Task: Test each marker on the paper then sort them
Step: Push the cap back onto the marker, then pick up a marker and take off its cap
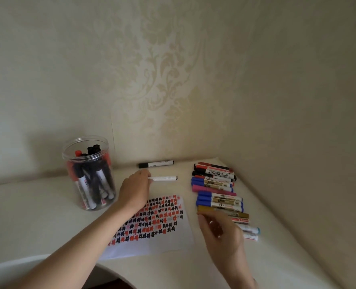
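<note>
1. Markers are the things to test. A white marker (pixel 164 178) lies flat on the table (pixel 37 215), past the top edge of the paper (pixel 152 245). One end of it is in the left hand (pixel 135 191).

2. The left hand's fingers curl around that end and hold it. The rest of the marker sticks out to the right, and its dark tip points at the row of markers (pixel 216 192).

3. The right hand (pixel 221 232) is over the near end of that row, right by a gold marker (pixel 223 211). Its fingers are bent and a little apart. I cannot tell if they hold anything, because the hand is blurry.

4. A marker looks light, hard and stiff. It should not bend or break in the hand. It is round and smooth, so it can roll on the table and slip a bit in the fingers.

5. The best place to hold it is around the middle of the body, with the thumb on one side and fingers on the other. To pull the cap off, one hand holds the body and the other holds the cap.

6. The paper is thin and soft. It is nearly full of red and black marks at the top, with white space at the bottom. A hand may need to press it flat so it does not slide.

7. A clear jar (pixel 89 174) stands on the left with red and black markers upright inside. A black marker (pixel 156 164) lies alone by the wall.
</note>
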`<state>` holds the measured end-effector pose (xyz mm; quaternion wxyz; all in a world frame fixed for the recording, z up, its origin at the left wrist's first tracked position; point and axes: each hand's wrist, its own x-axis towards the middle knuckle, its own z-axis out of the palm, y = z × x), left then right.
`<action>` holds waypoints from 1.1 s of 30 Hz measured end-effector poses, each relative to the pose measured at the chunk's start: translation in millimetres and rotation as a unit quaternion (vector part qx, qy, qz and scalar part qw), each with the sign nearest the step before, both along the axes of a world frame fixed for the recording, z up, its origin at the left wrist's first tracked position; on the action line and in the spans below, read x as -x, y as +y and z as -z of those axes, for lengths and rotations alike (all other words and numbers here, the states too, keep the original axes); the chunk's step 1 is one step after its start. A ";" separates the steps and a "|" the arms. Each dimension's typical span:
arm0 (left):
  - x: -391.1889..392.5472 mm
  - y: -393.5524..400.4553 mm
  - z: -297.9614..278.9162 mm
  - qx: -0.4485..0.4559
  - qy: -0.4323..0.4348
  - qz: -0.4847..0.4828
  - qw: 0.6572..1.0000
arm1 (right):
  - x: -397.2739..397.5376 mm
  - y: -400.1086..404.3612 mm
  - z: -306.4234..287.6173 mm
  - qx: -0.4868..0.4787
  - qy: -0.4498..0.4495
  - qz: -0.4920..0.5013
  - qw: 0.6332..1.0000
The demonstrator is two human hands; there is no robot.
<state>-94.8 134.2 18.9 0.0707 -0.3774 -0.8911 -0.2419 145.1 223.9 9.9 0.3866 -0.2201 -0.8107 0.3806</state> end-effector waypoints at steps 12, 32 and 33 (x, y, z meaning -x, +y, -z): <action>-90.4 -77.4 -17.4 -0.054 -0.027 0.209 0.976 | 30.2 -49.7 -28.8 0.347 0.035 -0.121 0.929; -106.9 -89.3 -14.0 -0.068 -0.132 0.284 0.947 | 6.7 -53.9 -30.0 0.274 0.042 -0.213 0.937; -103.9 -88.9 -14.8 -0.052 -0.147 0.285 0.946 | 6.2 -52.0 -29.1 0.293 0.046 -0.204 0.933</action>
